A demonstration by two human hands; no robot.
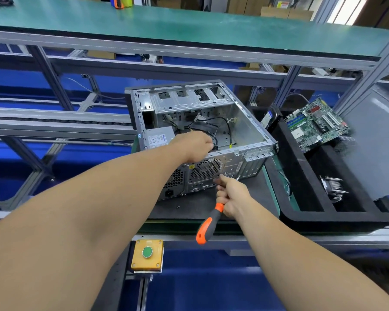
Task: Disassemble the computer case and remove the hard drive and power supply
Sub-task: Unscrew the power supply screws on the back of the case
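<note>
One computer case (195,131), one screwdriver (208,227), one motherboard (316,124), two hands.

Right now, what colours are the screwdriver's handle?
Orange and black, clearest in the head view: screwdriver.

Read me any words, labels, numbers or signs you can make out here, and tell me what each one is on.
None can be read as text.
Power supply: white label with a blue logo, print too small.
Computer case rear panel: yellow warning triangle, no legible words.
Hard drive by the black tray: label blurred.
Motherboard: markings too small.
Yellow button box: green button, no lettering.
</note>
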